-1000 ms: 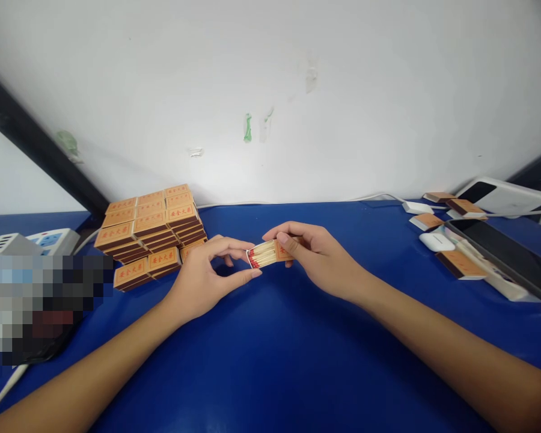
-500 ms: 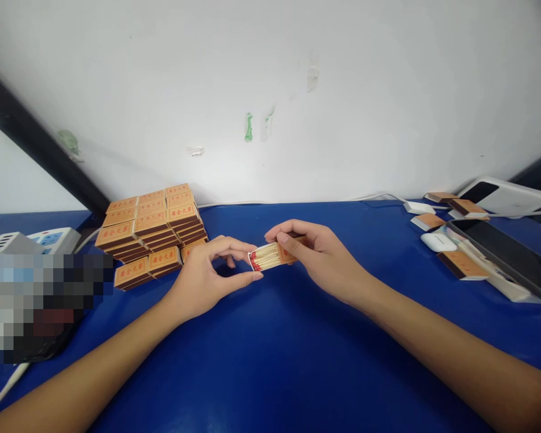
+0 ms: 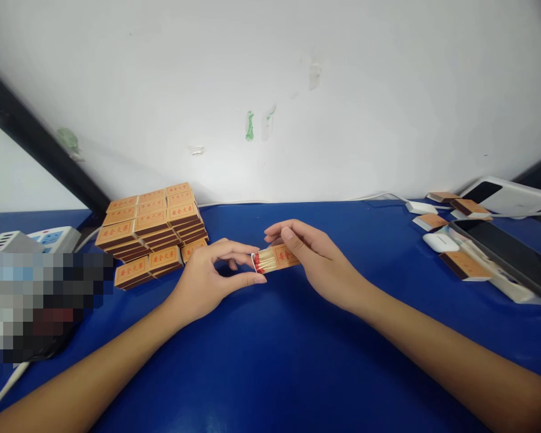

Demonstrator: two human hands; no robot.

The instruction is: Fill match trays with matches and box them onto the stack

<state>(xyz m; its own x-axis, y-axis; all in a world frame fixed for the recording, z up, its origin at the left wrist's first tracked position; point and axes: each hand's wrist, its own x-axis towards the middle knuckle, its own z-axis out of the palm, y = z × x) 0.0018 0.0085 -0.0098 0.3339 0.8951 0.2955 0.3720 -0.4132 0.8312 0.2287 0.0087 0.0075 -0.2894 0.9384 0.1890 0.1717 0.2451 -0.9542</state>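
Note:
A partly pulled-out matchbox (image 3: 287, 255) is between my two hands above the blue table, its sleeve orange with red characters. Red-tipped matches (image 3: 265, 260) lie side by side in its exposed inner tray, heads toward the left. My left hand (image 3: 211, 273) pinches the tray's left end between thumb and fingers. Around the sleeve's right end curls my right hand (image 3: 318, 255), its fingers behind the box and its thumb raised over the upper edge. The palm hides the sleeve's far right end, so the exact contact there is unclear.
Stacked matchbox bundles (image 3: 151, 222) stand at the left by the wall. A power strip (image 3: 54, 239) is farther left, beside a blurred-out area. To the right lie loose matchboxes (image 3: 464, 266), a white earbud case (image 3: 440, 242), a phone (image 3: 509, 252) and a white device (image 3: 509, 195) with cables.
The right thumb has lifted off the sleeve's face, baring more of its printing. The sleeve covers slightly more of the matches, and the left fingertips have shifted a little right.

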